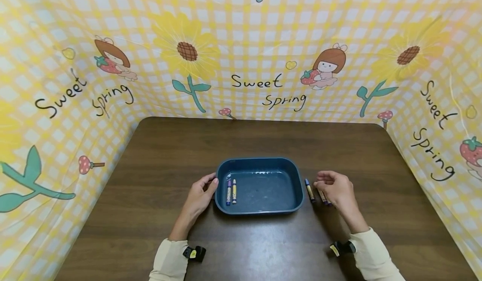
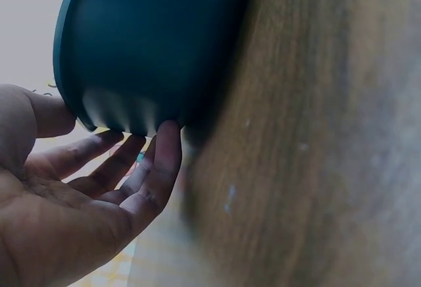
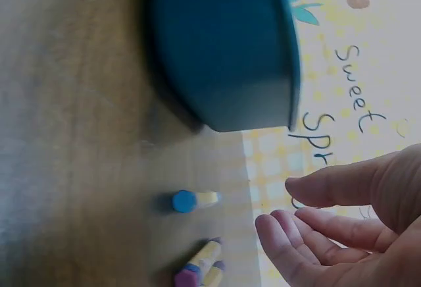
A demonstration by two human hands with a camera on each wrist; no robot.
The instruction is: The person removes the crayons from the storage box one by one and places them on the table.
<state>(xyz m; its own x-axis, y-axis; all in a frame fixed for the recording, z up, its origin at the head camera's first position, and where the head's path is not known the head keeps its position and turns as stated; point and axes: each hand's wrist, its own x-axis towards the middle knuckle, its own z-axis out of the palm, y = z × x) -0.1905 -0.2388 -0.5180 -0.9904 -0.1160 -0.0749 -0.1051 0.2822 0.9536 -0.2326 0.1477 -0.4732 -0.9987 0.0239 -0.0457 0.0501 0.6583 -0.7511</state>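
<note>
A dark blue plastic basin (image 1: pixel 263 210) stands on the table with two crayons lying in its left part, one purple-tipped (image 1: pixel 228 192) and one pale yellow (image 1: pixel 234 191). At the basin's left end my left hand (image 1: pixel 201 193) holds it. In the left wrist view, the thumb meets the rim and the bent fingers (image 2: pixel 170 149) touch the outer wall. My right hand (image 1: pixel 337 191) is raised beside the basin's right end, fingers loosely bent, holding nothing. Below it on the table lie a blue crayon (image 1: pixel 310 190) and two darker-tipped crayons (image 1: pixel 323 196), partly hidden by the hand.
The brown wooden table (image 1: pixel 169 147) has a yellow checked cloth (image 1: pixel 256 34) hanging round its back and sides. Each wrist wears a black strap, the left strap (image 1: pixel 195 253) and the right strap (image 1: pixel 342 248).
</note>
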